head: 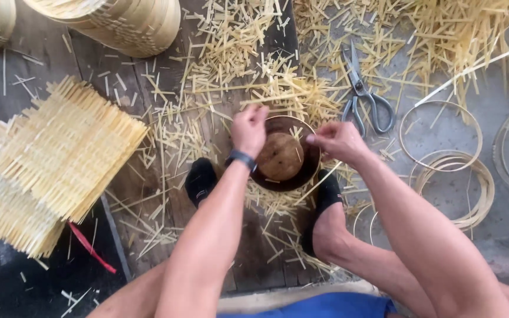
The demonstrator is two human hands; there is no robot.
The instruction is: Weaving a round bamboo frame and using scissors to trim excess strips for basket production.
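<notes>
Dark wooden floorboards (131, 194) fill the head view, littered almost everywhere with short pale bamboo offcuts (237, 53) that lie thickest at the far middle and far right. At the centre sits a round dark brown bowl-shaped mould (282, 154), held between the person's two black-socked feet (200, 179), one on each side of it. The left hand (248, 128), with a black band on its wrist (241, 158), is bunched at the far left rim of the mould, its fingers pinched together on something too small to make out. The right hand (338, 140) rests at the right rim, fingers curled narrow and pinching a thin bamboo strip (325, 176) that runs down towards the near side. Just beyond the right hand, a pair of grey scissors (363, 97) lies shut among the offcuts. To the right, several thin bamboo hoops (443, 132) lie flat on the grey floor. On the left, flat woven bamboo mats (54, 159) are stacked with fringed edges, a red strip (92, 247) showing beneath them. At the far left stand woven baskets (125, 23)
</notes>
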